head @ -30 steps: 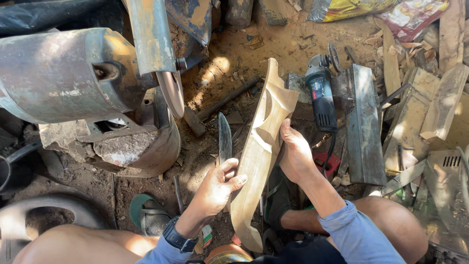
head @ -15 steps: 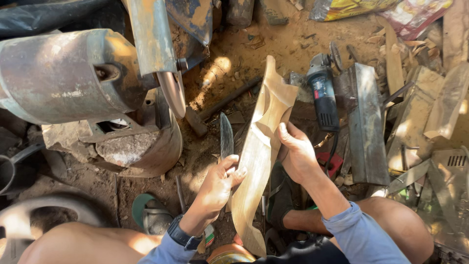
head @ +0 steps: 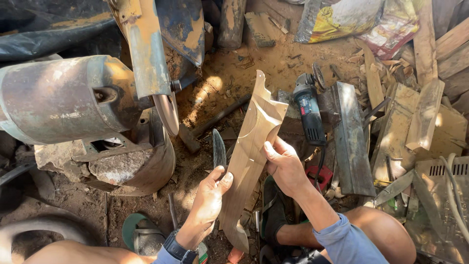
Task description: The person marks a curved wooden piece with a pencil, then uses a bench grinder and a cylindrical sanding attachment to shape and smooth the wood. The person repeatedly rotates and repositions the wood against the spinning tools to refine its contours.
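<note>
Gripping the carved wooden piece (head: pixel 249 161) at centre frame, we kept left hand (head: pixel 207 203) and right hand (head: pixel 286 166) apart.

The wooden piece (head: pixel 251 151) is long and flat, and its colour is light tan. It is held up above the dirt floor, not lying on it. It stands almost upright and leans a little, with its top end farther away and to the right. The top end is wide and has a jagged point. Near the top, a round, scooped curve is cut into it. The lower end gets narrow and rounded, and it points down between the person's legs.
</note>
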